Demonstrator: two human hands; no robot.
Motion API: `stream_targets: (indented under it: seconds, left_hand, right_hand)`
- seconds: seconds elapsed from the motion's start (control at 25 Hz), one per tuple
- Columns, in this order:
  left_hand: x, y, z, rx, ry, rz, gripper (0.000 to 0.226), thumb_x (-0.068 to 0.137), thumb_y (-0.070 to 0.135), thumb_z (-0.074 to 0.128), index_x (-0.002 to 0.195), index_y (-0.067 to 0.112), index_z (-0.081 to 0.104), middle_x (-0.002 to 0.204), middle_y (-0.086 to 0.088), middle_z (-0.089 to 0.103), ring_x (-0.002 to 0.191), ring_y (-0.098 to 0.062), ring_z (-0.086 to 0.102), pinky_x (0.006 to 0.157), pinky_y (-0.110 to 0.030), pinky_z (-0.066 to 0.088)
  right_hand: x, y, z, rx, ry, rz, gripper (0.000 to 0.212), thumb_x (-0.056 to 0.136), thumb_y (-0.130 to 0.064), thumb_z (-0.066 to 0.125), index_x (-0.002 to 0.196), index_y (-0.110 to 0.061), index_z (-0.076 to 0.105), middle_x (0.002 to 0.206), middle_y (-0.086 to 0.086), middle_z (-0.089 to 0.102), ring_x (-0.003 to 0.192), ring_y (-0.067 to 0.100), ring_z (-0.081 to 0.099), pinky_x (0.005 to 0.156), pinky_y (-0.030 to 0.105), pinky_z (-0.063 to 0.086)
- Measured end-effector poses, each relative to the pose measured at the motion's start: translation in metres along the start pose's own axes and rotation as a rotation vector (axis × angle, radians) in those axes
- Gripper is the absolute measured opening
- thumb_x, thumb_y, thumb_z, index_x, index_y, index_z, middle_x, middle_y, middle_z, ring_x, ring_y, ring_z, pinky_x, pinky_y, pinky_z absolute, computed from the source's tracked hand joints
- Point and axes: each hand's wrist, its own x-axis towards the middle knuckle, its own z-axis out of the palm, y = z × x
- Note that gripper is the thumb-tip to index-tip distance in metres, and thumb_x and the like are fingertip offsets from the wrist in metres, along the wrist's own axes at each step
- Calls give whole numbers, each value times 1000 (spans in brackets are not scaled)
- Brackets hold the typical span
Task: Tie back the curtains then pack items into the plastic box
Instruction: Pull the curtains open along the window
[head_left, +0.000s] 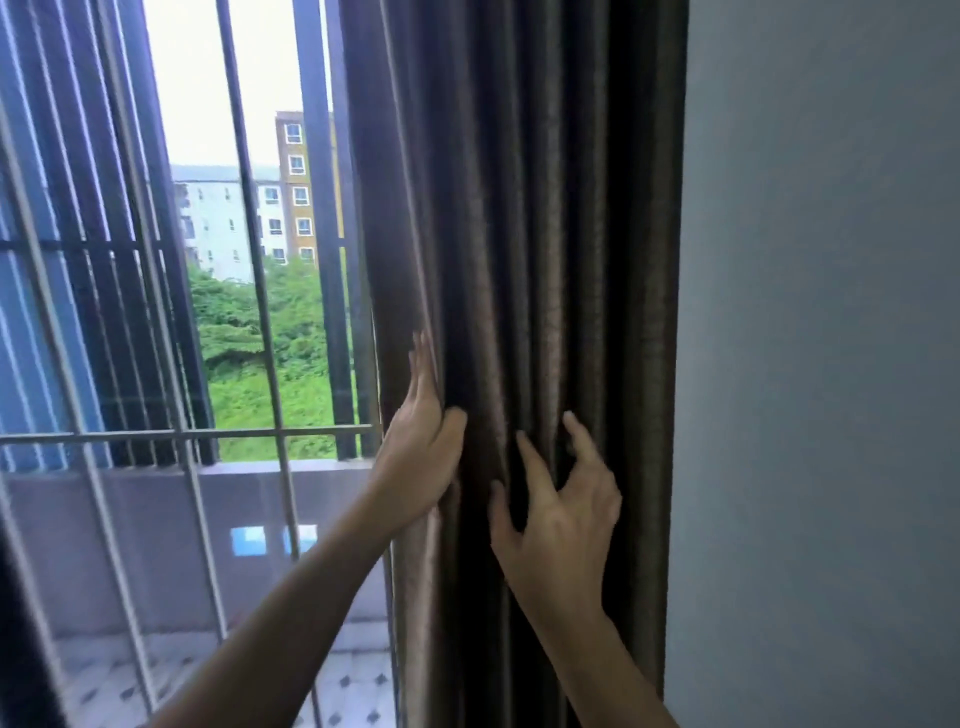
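Both hands are on the dark brown pleated fabric curtain (519, 260), which hangs gathered against the pale grey-blue wall (831, 312) on the right, clear of the window. The left hand (421, 447) lies flat along the curtain's left edge, fingers pressed together and pointing up, thumb hooked round the front fold; it looks to be pushing the loose edge rightward so the folds bunch up. The right hand (561, 509) sits just beside it, lower and further right, fingers spread and curled like a claw, tips digging into the pleats, seemingly raking them together for a grip. Neither hand has closed round the bundle yet.

Left of the curtain, the white metal window grille (249, 431) and the balcony beyond are exposed, with greenery and apartment blocks far off. No tie-back cord or hook shows anywhere, so it may be hidden behind the folds or out of view. The plastic box is not in sight either; packing looks a long way off while this curtain hangs untied.
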Motion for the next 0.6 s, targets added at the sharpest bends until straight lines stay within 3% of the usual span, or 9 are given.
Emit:
stream_targets:
  seconds: [0.08,0.16,0.24,0.36,0.44,0.56,0.6]
  left_hand:
    - [-24,-22,-9,-14,-8,-52,72,89,9,34,151,26,2,157,1,21,142,-16,23,117,-39,23]
    - [-39,-35,-21,-37,-20,-83,64,93,2,33,150,22,14,150,3,35,136,-13,34,114,-32,28]
    - [-48,-42,-39,-14,-18,-124,53,95,0,33,146,16,29,132,5,49,122,-12,45,100,-16,35]
    - [-57,-56,-70,121,-82,-134,46,96,-2,34,140,10,36,114,4,51,105,-11,47,72,4,32]
    - [-59,-64,-74,213,-158,-123,42,97,0,36,137,9,38,106,2,51,98,-14,48,67,1,34]
    - [-67,-78,-83,268,-169,-158,25,100,11,36,123,9,47,96,-3,57,94,-28,58,71,-21,43]
    - [-69,-82,-87,290,-165,-162,22,101,15,35,116,8,50,92,-4,57,92,-29,59,66,-21,43]
  right_hand:
    - [-13,-19,2,-65,-63,31,46,69,-36,77,111,-22,67,111,4,43,94,20,44,73,39,47]
    - [-24,-41,8,-125,-166,36,41,70,-49,70,104,-26,69,94,0,49,81,19,49,68,36,45]
    - [-34,-65,15,-136,-274,90,51,68,-59,60,103,-23,68,87,-1,57,76,22,56,66,36,44]
    - [-50,-100,28,-136,-397,88,42,61,-50,72,89,-19,70,78,2,62,70,26,59,61,36,45]
    - [-50,-101,30,-87,-415,129,27,65,-37,74,82,-17,67,79,2,61,70,27,62,57,36,47]
    - [-55,-100,34,81,-554,232,26,91,-30,50,112,-16,52,107,3,61,91,30,63,70,38,48]
    - [-64,-99,39,121,-557,221,27,93,-29,46,118,-16,48,110,4,62,93,31,63,74,39,48]
